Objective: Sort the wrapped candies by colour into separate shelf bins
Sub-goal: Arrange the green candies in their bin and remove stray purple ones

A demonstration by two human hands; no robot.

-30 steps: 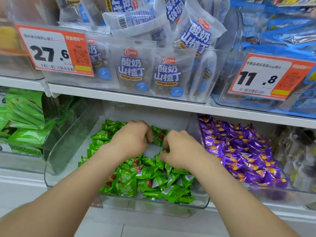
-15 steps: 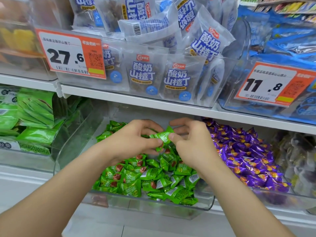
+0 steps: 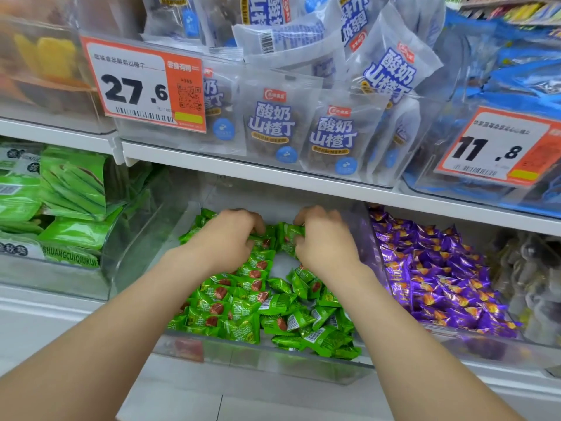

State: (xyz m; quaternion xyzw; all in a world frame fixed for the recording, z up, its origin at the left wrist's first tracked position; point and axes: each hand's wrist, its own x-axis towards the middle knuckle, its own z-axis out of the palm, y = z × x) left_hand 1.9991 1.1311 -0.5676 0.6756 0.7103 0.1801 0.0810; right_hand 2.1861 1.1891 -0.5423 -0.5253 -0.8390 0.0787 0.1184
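Observation:
A clear shelf bin [image 3: 142, 238] on the lower shelf holds a pile of green wrapped candies [image 3: 243, 308]. Both my hands reach deep into it. My left hand [image 3: 224, 238] lies palm down on the candies at the back, its fingers curled into the pile. My right hand [image 3: 324, 238] is beside it, fingers curled round green candies [image 3: 290, 233] at the back of the bin. The bin to the right [image 3: 372, 238] is full of purple wrapped candies [image 3: 440, 275].
Green snack packs [image 3: 69, 208] fill the bin on the left. Pale packets [image 3: 531, 284] sit at the far right. The upper shelf [image 3: 273, 174] overhangs my hands, carrying white-and-blue pouches [image 3: 273, 126], price tags 27.6 [image 3: 142, 86] and 11.8 [image 3: 498, 147].
Both hands held one green candy up between them half a second ago; now they have gone down and back into the pile. The view has shifted closer and to the right.

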